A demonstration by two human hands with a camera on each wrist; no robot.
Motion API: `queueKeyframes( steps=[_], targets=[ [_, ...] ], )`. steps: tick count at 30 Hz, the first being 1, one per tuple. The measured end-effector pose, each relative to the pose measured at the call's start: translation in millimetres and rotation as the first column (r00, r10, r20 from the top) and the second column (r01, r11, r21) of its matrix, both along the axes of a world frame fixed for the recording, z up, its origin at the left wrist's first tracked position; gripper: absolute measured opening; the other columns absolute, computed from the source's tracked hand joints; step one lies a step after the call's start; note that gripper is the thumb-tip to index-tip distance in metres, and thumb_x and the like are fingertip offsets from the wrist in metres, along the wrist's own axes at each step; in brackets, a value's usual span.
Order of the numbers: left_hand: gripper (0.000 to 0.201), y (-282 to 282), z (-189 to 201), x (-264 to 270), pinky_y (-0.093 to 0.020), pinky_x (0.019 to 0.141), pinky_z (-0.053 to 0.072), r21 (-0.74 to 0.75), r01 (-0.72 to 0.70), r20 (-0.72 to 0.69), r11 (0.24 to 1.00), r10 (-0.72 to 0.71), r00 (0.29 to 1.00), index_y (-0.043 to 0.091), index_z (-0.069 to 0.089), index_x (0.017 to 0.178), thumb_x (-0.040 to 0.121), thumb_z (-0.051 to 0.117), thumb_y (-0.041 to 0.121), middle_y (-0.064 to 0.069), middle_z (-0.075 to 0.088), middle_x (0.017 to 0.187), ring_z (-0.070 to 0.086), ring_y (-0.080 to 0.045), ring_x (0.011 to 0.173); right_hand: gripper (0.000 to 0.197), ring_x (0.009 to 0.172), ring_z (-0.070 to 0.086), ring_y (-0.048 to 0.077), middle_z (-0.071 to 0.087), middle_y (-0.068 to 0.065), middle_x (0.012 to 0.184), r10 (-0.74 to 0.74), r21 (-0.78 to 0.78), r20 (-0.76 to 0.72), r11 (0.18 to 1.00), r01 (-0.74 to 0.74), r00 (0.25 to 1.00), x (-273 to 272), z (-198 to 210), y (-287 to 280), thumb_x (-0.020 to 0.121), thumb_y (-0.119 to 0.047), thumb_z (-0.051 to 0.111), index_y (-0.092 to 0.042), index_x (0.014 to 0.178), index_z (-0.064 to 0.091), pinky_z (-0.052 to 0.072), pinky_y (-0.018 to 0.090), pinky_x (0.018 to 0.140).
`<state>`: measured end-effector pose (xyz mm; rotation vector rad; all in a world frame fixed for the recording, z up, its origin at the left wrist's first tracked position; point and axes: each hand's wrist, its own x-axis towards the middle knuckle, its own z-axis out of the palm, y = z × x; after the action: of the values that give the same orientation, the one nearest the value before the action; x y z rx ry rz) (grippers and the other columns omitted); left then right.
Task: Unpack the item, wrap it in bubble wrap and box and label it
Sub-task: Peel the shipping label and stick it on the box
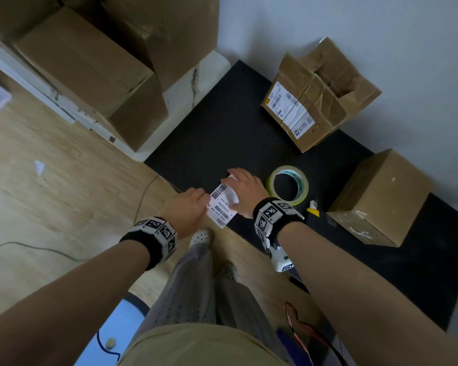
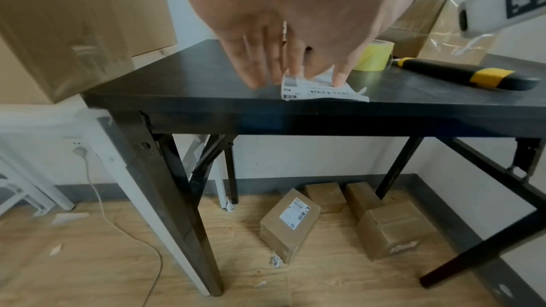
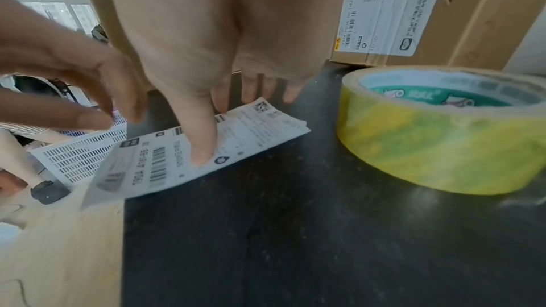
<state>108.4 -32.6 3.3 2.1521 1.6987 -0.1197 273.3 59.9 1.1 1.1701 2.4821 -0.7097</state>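
Observation:
A small stack of white shipping labels (image 1: pixel 222 207) (image 2: pixel 313 91) (image 3: pixel 165 162) lies at the near left edge of the black table (image 1: pixel 222 128), one corner jutting past the edge. My right hand (image 1: pixel 245 191) (image 3: pixel 203 125) presses it flat, thumb and fingers straight on the paper. My left hand (image 1: pixel 193 207) (image 2: pixel 266 62) (image 3: pixel 88 92) touches the stack's left edge with its fingertips; blur hides whether they pinch a sheet. A sealed brown box (image 1: pixel 381 196) stands at the table's right. An opened, crumpled box (image 1: pixel 315 101) (image 3: pixel 413 8) with a label stands at the back.
A yellow tape roll (image 1: pixel 304 188) (image 2: pixel 372 57) (image 3: pixel 443 148) lies just right of my right hand, with a yellow-black utility knife (image 1: pixel 313 210) (image 2: pixel 472 76) beside it. Large cartons (image 1: pixel 85 64) are stacked at the left. Several small boxes (image 2: pixel 289 223) lie on the floor under the table.

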Motion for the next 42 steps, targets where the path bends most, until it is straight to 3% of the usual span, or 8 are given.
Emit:
queueKeyframes(
  steps=[7,11,14,17,20,24,33,42],
  targets=[
    [0.035,12.3,-11.1,5.0,-0.029,0.064,0.041,-0.333,-0.584,-0.003,0.741,0.618,0.786,0.016,0.048,0.071,0.088,0.055,0.046,0.001,0.055,0.068,0.057,-0.019,0.074,0.074,0.137,0.022,0.022,0.029,0.004,0.143,-0.038,0.044,-0.026,0.998,0.039,0.999,-2.3,-4.1,-5.7,0.076,-0.032,0.073,-0.021,0.14,0.037,0.021,0.037,0.112],
    [0.022,16.7,-15.0,1.3,-0.029,0.066,0.05,-0.444,-0.656,0.161,0.611,0.774,0.612,0.026,0.051,0.067,0.08,0.069,0.029,-0.001,0.067,0.078,0.063,-0.016,0.077,0.082,0.138,0.02,0.023,0.027,0.006,0.145,-0.048,0.058,-0.007,0.997,0.048,0.999,-2.3,-2.8,-8.4,0.074,-0.037,0.075,-0.02,0.142,0.033,0.019,0.037,0.113],
    [0.026,20.0,-6.7,2.2,-0.032,0.072,0.052,-0.413,-0.615,0.28,0.672,0.736,0.617,0.026,0.052,0.065,0.078,0.07,0.014,-0.003,0.068,0.076,0.065,-0.019,0.077,0.091,0.141,0.014,0.026,0.022,0.009,0.149,0.013,0.061,0.067,0.998,-0.017,0.998,-4.0,1.4,-8.4,0.07,-0.037,0.078,-0.019,0.144,0.028,0.012,0.041,0.116],
    [0.019,27.3,9.4,1.0,-0.027,0.074,0.047,-0.353,-0.543,0.322,0.762,0.644,0.694,0.022,0.057,0.068,0.079,0.069,0.011,0.007,0.059,0.069,0.058,-0.014,0.073,0.061,0.137,0.03,0.022,0.038,0.004,0.142,0.02,0.008,0.051,1.0,-0.02,0.998,-8.6,8.5,-4.4,0.08,-0.03,0.07,-0.022,0.135,0.045,0.008,0.042,0.116],
    [0.014,38.0,28.2,-3.4,-0.025,0.078,0.049,-0.315,-0.513,0.349,0.799,0.6,0.72,0.023,0.06,0.074,0.081,0.068,0.014,0.006,0.065,0.08,0.062,-0.011,0.08,0.023,0.107,0.059,0.024,0.065,0.006,0.112,-0.18,-0.121,-0.061,0.978,0.172,0.982,-8.9,22.8,0.7,0.089,-0.023,0.059,-0.021,0.112,0.063,0.041,0.038,0.101],
    [0.012,57.5,58.3,-5.8,-0.028,0.079,0.051,-0.281,-0.524,0.397,0.804,0.594,0.7,0.023,0.061,0.076,0.08,0.071,0.016,0.007,0.063,0.076,0.063,-0.013,0.08,0.012,0.087,0.059,0.018,0.067,0.005,0.094,-0.463,-0.259,-0.255,0.878,0.402,0.849,3.1,46.9,8.2,0.09,-0.019,0.061,-0.015,0.098,0.068,0.044,0.028,0.075],
    [0.006,84.1,107.8,44.5,-0.019,0.065,0.051,-0.365,-0.451,0.555,0.814,0.579,0.597,0.008,0.068,0.089,0.086,0.065,0.013,0.001,0.067,0.074,0.062,-0.008,0.066,0.005,0.092,0.065,0.03,0.068,0.018,0.096,-0.76,-0.395,-0.48,0.634,0.665,0.439,76.0,95.4,9.1,0.087,-0.012,0.064,-0.009,0.09,0.066,0.053,0.044,0.087],
    [0.016,85.2,130.1,140.3,-0.021,0.066,0.054,-0.486,-0.325,0.677,0.811,0.584,0.448,0.005,0.066,0.087,0.093,0.057,0.016,-0.01,0.069,0.082,0.064,-0.017,0.071,0.007,0.09,0.068,0.022,0.071,0.009,0.097,-0.81,-0.403,-0.547,0.475,0.782,0.21,159.0,116.1,-24.0,0.088,-0.01,0.063,-0.008,0.094,0.066,0.056,0.036,0.08]
  ],
)
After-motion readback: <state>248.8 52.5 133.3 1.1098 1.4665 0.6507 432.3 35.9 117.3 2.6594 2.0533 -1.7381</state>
